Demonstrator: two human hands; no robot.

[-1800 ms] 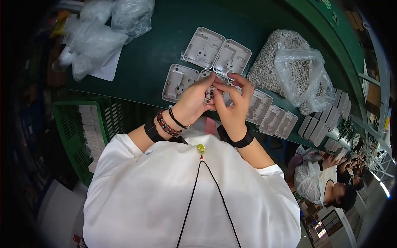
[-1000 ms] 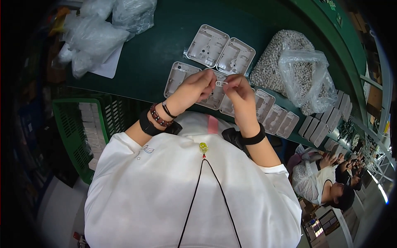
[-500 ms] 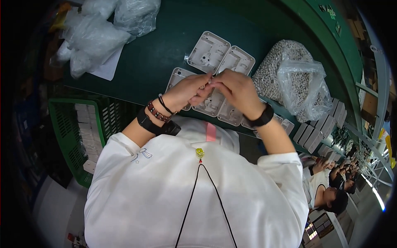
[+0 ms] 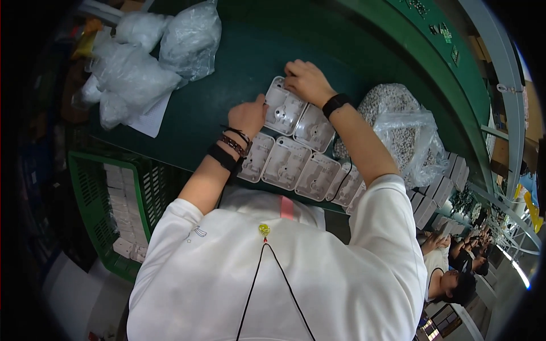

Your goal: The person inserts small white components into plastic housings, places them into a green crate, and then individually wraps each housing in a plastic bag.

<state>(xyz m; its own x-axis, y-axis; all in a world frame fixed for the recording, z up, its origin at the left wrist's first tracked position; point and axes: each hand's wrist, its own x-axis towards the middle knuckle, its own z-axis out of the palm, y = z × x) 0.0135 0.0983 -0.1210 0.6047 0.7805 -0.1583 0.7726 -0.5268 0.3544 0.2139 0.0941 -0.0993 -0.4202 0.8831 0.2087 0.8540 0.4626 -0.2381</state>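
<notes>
Rows of open white plastic housings (image 4: 286, 165) lie hollow side up on the green table in front of me. My left hand (image 4: 248, 117) is closed beside the left edge of the back-left housing (image 4: 282, 111), its thumb and fingertip at that edge. At the same housing's far right corner, my right hand (image 4: 309, 80) reaches in with curled fingers. What either hand pinches is too small or hidden to name. Right of this housing lies another open one (image 4: 314, 129), below my right wrist.
A clear plastic bag (image 4: 406, 131) full of small pale pieces rests on the right, near stacked white housings (image 4: 429, 199). Filled plastic bags (image 4: 133, 74) lie at the far left on a paper sheet. A green crate (image 4: 105, 227) of white parts stands lower left. Another person (image 4: 446, 278) sits far right.
My hands were together over the housings; now they have parted and moved farther out, left to one side of the back-left housing and right to its far corner. The view has shifted.
</notes>
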